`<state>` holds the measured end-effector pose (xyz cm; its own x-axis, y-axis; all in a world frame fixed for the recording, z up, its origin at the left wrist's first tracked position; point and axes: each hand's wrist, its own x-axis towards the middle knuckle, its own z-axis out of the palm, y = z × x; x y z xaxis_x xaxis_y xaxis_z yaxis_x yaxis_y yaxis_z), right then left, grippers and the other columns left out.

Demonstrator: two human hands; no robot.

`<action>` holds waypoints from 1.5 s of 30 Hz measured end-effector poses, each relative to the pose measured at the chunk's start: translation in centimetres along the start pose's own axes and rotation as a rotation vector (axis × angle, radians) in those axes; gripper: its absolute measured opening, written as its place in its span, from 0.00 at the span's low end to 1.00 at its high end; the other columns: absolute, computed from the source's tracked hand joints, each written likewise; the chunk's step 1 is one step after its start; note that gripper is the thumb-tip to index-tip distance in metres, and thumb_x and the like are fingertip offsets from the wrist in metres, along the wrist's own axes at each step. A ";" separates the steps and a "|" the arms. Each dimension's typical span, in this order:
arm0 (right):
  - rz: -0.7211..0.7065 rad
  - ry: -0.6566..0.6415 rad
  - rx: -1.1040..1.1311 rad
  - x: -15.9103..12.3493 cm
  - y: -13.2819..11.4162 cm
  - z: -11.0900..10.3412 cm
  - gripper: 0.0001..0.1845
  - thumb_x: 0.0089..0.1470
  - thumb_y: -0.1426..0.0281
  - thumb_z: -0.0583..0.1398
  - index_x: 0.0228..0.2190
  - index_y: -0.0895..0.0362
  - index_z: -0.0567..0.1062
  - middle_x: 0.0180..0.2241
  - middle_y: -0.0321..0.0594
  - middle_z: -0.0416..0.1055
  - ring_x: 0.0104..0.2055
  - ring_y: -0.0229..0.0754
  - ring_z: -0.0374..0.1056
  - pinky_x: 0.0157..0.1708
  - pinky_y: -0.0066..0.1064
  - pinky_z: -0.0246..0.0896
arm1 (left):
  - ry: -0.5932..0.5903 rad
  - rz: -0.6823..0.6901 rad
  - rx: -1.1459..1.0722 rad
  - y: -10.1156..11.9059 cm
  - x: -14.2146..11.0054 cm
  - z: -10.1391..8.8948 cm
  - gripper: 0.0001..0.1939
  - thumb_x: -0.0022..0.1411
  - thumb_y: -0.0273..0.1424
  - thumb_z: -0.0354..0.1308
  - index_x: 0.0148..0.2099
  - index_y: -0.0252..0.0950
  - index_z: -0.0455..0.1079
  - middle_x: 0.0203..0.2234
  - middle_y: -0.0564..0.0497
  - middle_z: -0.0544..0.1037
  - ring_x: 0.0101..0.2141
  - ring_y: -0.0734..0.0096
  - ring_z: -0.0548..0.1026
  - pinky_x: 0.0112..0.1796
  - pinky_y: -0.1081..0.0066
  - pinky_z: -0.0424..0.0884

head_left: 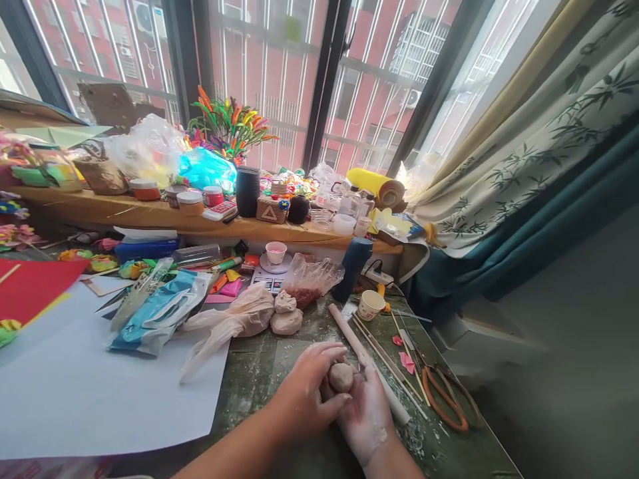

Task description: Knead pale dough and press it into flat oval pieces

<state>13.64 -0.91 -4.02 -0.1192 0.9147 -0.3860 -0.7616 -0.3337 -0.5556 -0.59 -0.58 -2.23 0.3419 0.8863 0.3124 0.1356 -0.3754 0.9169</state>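
A small greyish ball of clay (341,377) rests between my two hands, low over the dark green tabletop. My left hand (312,379) curls around it from the left, with the thumb below and the fingers above. From the right, my right hand (368,409) cups the ball in its palm, which is dusted with white powder. Beyond my hands sit two lumps of the same pale clay (287,322), one on top of the other, beside a crumpled plastic bag (239,313). A pale rolling pin (394,402) lies just behind my right hand.
Thin wooden sticks (382,352), orange-handled scissors (444,399) and a paper cup (372,305) are on the right. White paper (164,406) and a blue-and-white packet (160,316) cover the left. A dark blue cylinder (352,269) stands before a crowded windowsill (294,232).
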 end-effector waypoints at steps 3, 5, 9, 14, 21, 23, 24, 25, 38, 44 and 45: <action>-0.002 0.114 0.122 0.3 -1.2 -0.4 0.20 0.55 0.53 0.61 0.22 0.54 0.69 0.18 0.33 0.69 0.17 0.36 0.65 0.16 0.26 0.60 | 0.116 -0.026 -0.125 0.1 0.4 -0.2 0.22 0.56 0.28 0.67 0.54 0.44 0.77 0.55 0.42 0.76 0.57 0.49 0.70 0.63 0.54 0.59; -0.006 0.092 0.142 0.3 -1.7 -0.3 0.24 0.55 0.52 0.62 0.19 0.54 0.64 0.14 0.29 0.63 0.14 0.33 0.58 0.13 0.22 0.49 | 0.178 -0.079 -0.188 0.0 0.9 -0.3 0.17 0.58 0.29 0.67 0.51 0.43 0.79 0.51 0.43 0.77 0.55 0.51 0.71 0.62 0.55 0.59; -0.069 0.010 0.025 0.1 -1.9 0.3 0.31 0.55 0.49 0.63 0.15 0.54 0.57 0.11 0.26 0.56 0.11 0.31 0.48 0.13 0.22 0.45 | 0.199 -0.119 -0.140 -0.5 1.5 -0.3 0.13 0.61 0.31 0.64 0.49 0.43 0.79 0.48 0.44 0.78 0.51 0.53 0.72 0.57 0.58 0.64; -0.155 0.001 -0.184 -0.2 -1.1 2.2 0.28 0.57 0.45 0.61 0.21 0.54 0.68 0.16 0.30 0.65 0.17 0.35 0.61 0.18 0.26 0.58 | 0.161 0.017 0.054 0.3 0.6 -0.2 0.13 0.64 0.31 0.60 0.50 0.44 0.78 0.51 0.43 0.77 0.53 0.53 0.72 0.57 0.59 0.63; -0.110 -0.536 -0.599 -0.3 -2.5 1.7 0.43 0.67 0.45 0.34 0.51 0.57 0.76 0.40 0.54 0.80 0.45 0.54 0.77 0.48 0.52 0.70 | 0.225 -0.056 0.130 0.9 1.5 -1.3 0.06 0.62 0.34 0.63 0.39 0.43 0.81 0.36 0.46 0.82 0.41 0.56 0.74 0.49 0.63 0.68; -0.093 -0.466 -0.489 0.5 -2.9 0.4 0.35 0.68 0.47 0.42 0.54 0.57 0.74 0.43 0.54 0.80 0.47 0.54 0.77 0.51 0.55 0.67 | 0.248 -0.139 -0.018 0.5 2.2 -1.8 0.07 0.60 0.37 0.65 0.32 0.41 0.80 0.28 0.48 0.80 0.33 0.61 0.74 0.40 0.68 0.70; -0.094 -0.417 -0.421 0.9 -3.0 -0.2 0.29 0.67 0.50 0.47 0.54 0.57 0.73 0.45 0.53 0.79 0.48 0.53 0.76 0.53 0.56 0.66 | 0.280 -0.194 -0.105 0.3 2.5 -1.9 0.11 0.59 0.40 0.65 0.30 0.39 0.79 0.24 0.49 0.78 0.28 0.64 0.72 0.35 0.70 0.69; -0.096 -0.374 -0.361 1.4 -3.1 -0.8 0.26 0.66 0.53 0.51 0.54 0.56 0.73 0.47 0.52 0.79 0.50 0.53 0.76 0.55 0.55 0.65 | 0.316 -0.256 -0.191 0.2 2.7 -1.9 0.15 0.59 0.43 0.65 0.27 0.38 0.78 0.20 0.50 0.76 0.25 0.67 0.71 0.30 0.71 0.68; 0.128 -0.336 -0.151 0.9 -2.7 -0.1 0.20 0.64 0.57 0.53 0.46 0.57 0.75 0.46 0.47 0.78 0.49 0.49 0.76 0.54 0.48 0.68 | 0.138 -0.202 -0.378 1.6 1.7 -1.0 0.12 0.56 0.41 0.69 0.36 0.39 0.78 0.31 0.48 0.80 0.35 0.61 0.77 0.43 0.65 0.72; 0.152 -0.020 0.030 -1.3 -2.7 1.2 0.14 0.59 0.60 0.61 0.27 0.56 0.72 0.20 0.33 0.70 0.21 0.36 0.68 0.19 0.25 0.63 | 0.115 -0.032 -0.246 2.7 0.0 -0.2 0.08 0.62 0.33 0.63 0.42 0.41 0.80 0.38 0.44 0.81 0.43 0.54 0.75 0.53 0.59 0.65; 0.134 -0.015 0.039 -1.4 -2.8 1.2 0.16 0.57 0.59 0.62 0.24 0.56 0.69 0.18 0.31 0.67 0.18 0.34 0.64 0.14 0.22 0.56 | 0.211 -0.043 -0.276 2.5 -0.1 -0.2 0.07 0.62 0.35 0.63 0.40 0.40 0.80 0.36 0.45 0.80 0.40 0.55 0.74 0.49 0.61 0.66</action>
<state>15.18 -0.98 -0.99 -0.2309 0.8657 -0.4440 -0.7621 -0.4447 -0.4707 -0.48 -1.58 0.11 0.1380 0.9469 0.2904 -0.1212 -0.2749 0.9538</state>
